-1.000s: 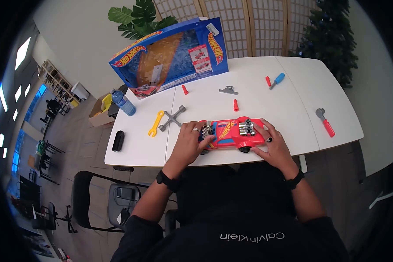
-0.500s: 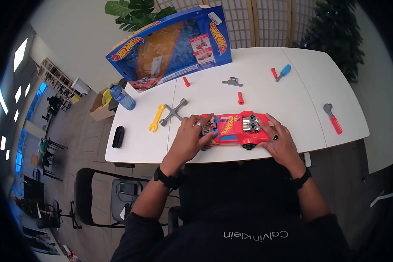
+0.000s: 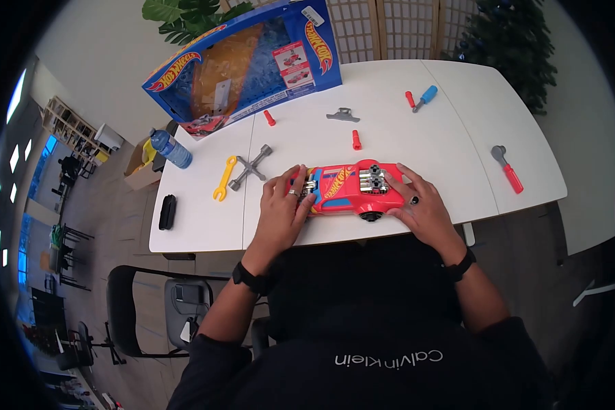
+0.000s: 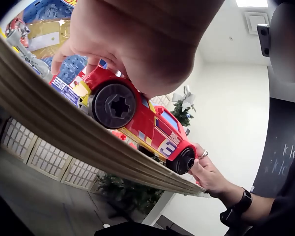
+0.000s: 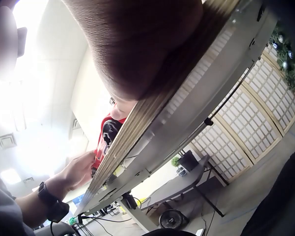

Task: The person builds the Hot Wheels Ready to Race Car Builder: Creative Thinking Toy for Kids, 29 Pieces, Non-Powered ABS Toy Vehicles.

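Note:
A red toy car (image 3: 338, 186) with blue windows, chrome engine parts and black wheels stands lengthwise near the table's front edge. My left hand (image 3: 278, 212) grips its left end from above, thumb on the near side and fingers over the top. At the other end, my right hand (image 3: 427, 208) holds the car between thumb and fingers, beside the chrome engine (image 3: 374, 179). The left wrist view shows a black wheel (image 4: 115, 104) with a star-shaped hub, below the left palm. In the right wrist view the table edge hides much of the car.
Behind the car lie red bolts (image 3: 357, 140), a grey plastic part (image 3: 343, 115) and a blue-handled screwdriver (image 3: 426, 98). A red-handled ratchet (image 3: 508, 171) is at right. To the left are a yellow wrench (image 3: 225, 179), grey cross wrench (image 3: 251, 167), black case (image 3: 167, 212), water bottle (image 3: 171, 148) and box (image 3: 242, 68).
The head view has shifted, so the table sits higher and further left in it. Both hands keep hold of the toy car, which stays in about the same place on the table.

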Demonstrator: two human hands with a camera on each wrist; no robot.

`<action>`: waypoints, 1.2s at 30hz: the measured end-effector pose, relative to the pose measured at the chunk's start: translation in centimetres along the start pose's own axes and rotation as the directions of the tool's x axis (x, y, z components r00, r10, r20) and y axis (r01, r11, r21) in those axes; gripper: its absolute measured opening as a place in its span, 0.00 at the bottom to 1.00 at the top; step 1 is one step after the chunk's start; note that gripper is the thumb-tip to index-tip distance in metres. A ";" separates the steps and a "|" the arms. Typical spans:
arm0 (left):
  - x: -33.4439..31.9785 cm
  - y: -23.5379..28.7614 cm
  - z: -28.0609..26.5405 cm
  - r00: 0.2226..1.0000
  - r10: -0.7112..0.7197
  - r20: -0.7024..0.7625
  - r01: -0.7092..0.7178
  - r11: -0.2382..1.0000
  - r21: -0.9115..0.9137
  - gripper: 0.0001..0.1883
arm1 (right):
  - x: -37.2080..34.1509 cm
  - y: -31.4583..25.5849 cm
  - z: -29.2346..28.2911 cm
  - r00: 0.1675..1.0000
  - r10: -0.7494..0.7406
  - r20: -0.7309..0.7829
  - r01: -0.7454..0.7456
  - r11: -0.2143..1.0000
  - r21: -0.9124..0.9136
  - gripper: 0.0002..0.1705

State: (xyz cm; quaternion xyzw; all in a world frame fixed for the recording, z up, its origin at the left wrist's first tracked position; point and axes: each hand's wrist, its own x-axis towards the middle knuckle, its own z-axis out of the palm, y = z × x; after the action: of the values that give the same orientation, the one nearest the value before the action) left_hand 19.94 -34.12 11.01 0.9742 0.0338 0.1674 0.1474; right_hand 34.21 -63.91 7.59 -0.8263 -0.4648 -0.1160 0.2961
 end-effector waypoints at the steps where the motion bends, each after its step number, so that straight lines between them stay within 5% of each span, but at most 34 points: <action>1: -0.2 -0.2 0.4 1.000 -0.004 0.000 0.004 1.000 0.000 0.30 | -0.1 0.0 0.0 1.000 -0.002 0.003 0.002 1.000 0.001 0.40; 4: -0.6 -0.8 1.3 0.998 0.018 -0.054 -0.019 1.000 -0.018 0.32 | -0.1 0.0 0.1 1.000 -0.012 -0.006 0.012 1.000 0.004 0.40; 9: -1.6 -0.2 0.8 0.995 0.076 0.060 -0.087 0.977 0.193 0.34 | 0.0 0.2 0.1 1.000 -0.026 -0.015 0.026 1.000 -0.013 0.41; 19: -2.0 0.9 0.0 0.996 0.025 0.087 -0.041 0.980 0.193 0.44 | 0.0 0.1 0.0 1.000 0.012 0.009 -0.012 1.000 0.006 0.41; 22: -2.1 0.1 -0.6 1.000 -0.008 0.012 0.008 0.999 0.042 0.42 | -0.2 0.1 0.1 1.000 -0.028 -0.002 0.028 0.999 -0.042 0.42; 24: -2.4 -1.1 -0.7 0.943 -0.300 -0.143 0.210 0.870 -0.446 0.37 | -0.2 -0.2 0.3 0.979 0.132 -0.157 -0.076 0.944 0.320 0.37; 25: -2.5 -2.1 -0.7 0.940 -0.306 -0.149 0.211 0.869 -0.448 0.37 | -0.2 0.4 0.5 0.980 0.124 -0.154 -0.069 0.946 0.318 0.37; 27: -2.9 -4.4 -0.1 0.868 -0.488 0.096 0.401 0.573 -0.715 0.31 | -0.6 2.6 1.1 0.955 0.280 -0.095 -0.188 0.822 0.537 0.32; 28: -3.0 -4.8 0.2 0.846 -0.519 0.124 0.388 0.439 -0.810 0.28 | -0.4 3.0 1.4 0.945 0.323 -0.053 -0.219 0.744 0.631 0.30; 29: -3.2 -5.2 0.4 0.839 -0.530 0.120 0.390 0.434 -0.812 0.28 | -0.4 3.4 1.5 0.949 0.312 -0.044 -0.215 0.745 0.632 0.30; 31: -3.3 -5.6 0.6 0.805 -0.479 0.350 0.484 0.189 -0.854 0.26 | -0.3 4.1 1.5 0.936 0.347 0.062 -0.297 0.679 0.671 0.26; 36: -3.1 -5.0 0.9 0.833 -0.427 0.352 0.481 0.242 -0.843 0.27 | 0.0 3.8 0.5 0.955 0.230 0.187 -0.295 0.672 0.679 0.18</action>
State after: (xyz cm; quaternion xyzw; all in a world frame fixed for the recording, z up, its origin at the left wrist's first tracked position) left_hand 17.19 -29.95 7.75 0.6814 0.2127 0.0838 0.6953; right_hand 37.36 -65.15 5.74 -0.7145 -0.3624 0.1477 0.5799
